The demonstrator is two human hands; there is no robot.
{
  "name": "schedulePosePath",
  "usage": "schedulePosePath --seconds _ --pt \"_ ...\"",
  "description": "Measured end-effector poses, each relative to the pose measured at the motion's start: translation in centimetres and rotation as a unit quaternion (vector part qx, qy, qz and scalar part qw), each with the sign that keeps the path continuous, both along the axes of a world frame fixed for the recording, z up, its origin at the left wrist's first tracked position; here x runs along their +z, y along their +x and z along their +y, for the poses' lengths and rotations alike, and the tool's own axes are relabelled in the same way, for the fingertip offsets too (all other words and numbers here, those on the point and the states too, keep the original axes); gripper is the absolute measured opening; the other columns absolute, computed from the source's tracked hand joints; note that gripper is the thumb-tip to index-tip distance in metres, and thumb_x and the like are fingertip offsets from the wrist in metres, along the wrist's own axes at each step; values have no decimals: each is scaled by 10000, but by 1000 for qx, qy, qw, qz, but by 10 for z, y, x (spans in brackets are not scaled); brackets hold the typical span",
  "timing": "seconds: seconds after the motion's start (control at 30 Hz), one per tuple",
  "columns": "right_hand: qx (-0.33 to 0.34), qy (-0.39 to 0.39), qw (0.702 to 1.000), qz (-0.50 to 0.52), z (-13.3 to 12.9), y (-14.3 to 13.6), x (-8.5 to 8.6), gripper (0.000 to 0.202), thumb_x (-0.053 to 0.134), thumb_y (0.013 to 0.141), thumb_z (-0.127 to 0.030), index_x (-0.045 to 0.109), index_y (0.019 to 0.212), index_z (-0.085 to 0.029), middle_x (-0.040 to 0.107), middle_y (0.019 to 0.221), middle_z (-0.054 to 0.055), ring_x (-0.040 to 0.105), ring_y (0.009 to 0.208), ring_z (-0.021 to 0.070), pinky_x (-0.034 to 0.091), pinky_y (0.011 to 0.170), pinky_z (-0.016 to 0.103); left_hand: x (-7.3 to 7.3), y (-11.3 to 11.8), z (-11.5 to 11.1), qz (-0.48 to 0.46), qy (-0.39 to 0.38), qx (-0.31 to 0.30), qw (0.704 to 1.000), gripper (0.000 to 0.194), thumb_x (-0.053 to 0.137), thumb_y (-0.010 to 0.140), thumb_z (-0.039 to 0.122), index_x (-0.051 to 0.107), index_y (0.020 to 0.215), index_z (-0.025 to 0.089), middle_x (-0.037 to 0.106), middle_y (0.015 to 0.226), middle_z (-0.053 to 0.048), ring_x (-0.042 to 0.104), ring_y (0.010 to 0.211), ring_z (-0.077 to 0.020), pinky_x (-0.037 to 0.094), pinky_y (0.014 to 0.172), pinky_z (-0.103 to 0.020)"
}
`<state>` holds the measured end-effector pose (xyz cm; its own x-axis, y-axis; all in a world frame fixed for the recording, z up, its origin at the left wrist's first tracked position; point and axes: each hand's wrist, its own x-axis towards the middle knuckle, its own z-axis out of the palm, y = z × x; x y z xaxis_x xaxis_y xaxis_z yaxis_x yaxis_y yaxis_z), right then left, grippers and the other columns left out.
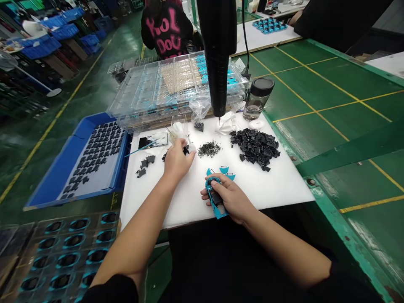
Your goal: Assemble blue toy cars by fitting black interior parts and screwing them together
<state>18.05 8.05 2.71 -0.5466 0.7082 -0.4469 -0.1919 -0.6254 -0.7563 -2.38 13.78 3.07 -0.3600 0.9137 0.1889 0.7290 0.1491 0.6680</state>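
Observation:
My right hand (235, 198) grips a blue-and-black plastic housing (215, 197), with the thumb pressed on its black inner part. Just beyond it lie several small blue plastic pieces (224, 169). Farther left, my left hand (176, 162) has its thumb and fingers around a small white bottle (191, 146) with a narrow tip; its far fingers are partly hidden. Some black parts show behind that hand. A heap of tiny black screws (209, 149) lies between the hands, and a large pile of black plastic parts (257, 147) sits to the right.
A black electric screwdriver (219, 63) hangs over the white work board (277, 181). Stacked clear trays (142, 92) stand behind, beside a lidded cup (257, 99). At left are a blue bin (41, 195) of black parts and trays of blue-ringed parts (67, 259). A person (167, 29) sits beyond.

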Motion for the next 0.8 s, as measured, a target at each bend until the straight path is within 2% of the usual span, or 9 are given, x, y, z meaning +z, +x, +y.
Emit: schedulePosePath --seconds 0.1,0.17,0.23,0.3,0.37,0.47,0.57,0.67,0.8 --pt "6 10 1000 -5 0 3 -1 228 601 918 -392 571 1066 -221 719 860 45 706 723 165 579 620 293 -2 1 11 -28 -7 -21 999 317 710 757 289 623 1046 191 736 1003 -112 672 1011 -295 499 935 -475" --pt "22 6 1000 -6 0 4 0 237 606 911 -410 550 1049 -226 718 910 53 712 725 184 588 601 323 0 -2 5 -115 6 -53 992 335 655 823 360 623 1106 183 728 1003 -104 695 969 -263 536 892 -437" --pt "43 3 999 -6 0 3 0 248 616 903 -431 536 1021 -228 715 954 59 718 736 194 591 588 330 3 -6 -5 -276 9 -89 957 423 604 873 431 591 1209 175 714 981 -88 718 918 -230 575 814 -385" --pt "62 2 998 -5 1 0 0 266 627 896 -447 538 1017 -228 713 971 61 718 739 190 588 579 318 6 -11 -16 -417 -4 -115 902 476 607 881 455 565 1261 170 704 958 -81 730 869 -209 590 722 -329" --pt "71 1 997 -4 2 -5 -1 290 634 891 -451 552 1055 -228 712 972 63 711 727 177 586 580 308 8 -12 -25 -472 -18 -132 872 472 663 854 444 564 1229 175 715 1005 -100 733 856 -197 580 658 -282" --pt "64 -4 998 -7 5 -11 -4 309 633 890 -447 558 1090 -223 713 962 65 696 688 163 584 575 307 8 -12 -33 -491 -18 -143 859 441 757 791 406 537 1100 181 735 1091 -139 736 898 -205 571 656 -262" --pt "50 -10 999 -12 7 -13 -7 291 625 891 -446 554 1058 -219 710 926 55 686 654 161 584 565 316 9 -13 -36 -494 -2 -126 860 440 813 741 383 484 968 199 765 1008 -118 745 867 -208 558 641 -256" --pt "39 -7 999 -18 7 -13 -8 265 605 904 -436 550 1042 -216 702 905 50 681 639 160 583 560 316 11 -17 -38 -485 77 -101 865 472 854 685 411 467 869 215 754 811 -35 720 696 -166 508 550 -221" --pt "29 -11 999 -28 6 -15 -7 222 582 922 -408 544 1031 -219 697 907 49 673 640 153 588 574 317 12 -23 -42 -432 214 -75 873 459 876 615 507 583 822 221 624 641 46 591 518 -105 461 491 -231"
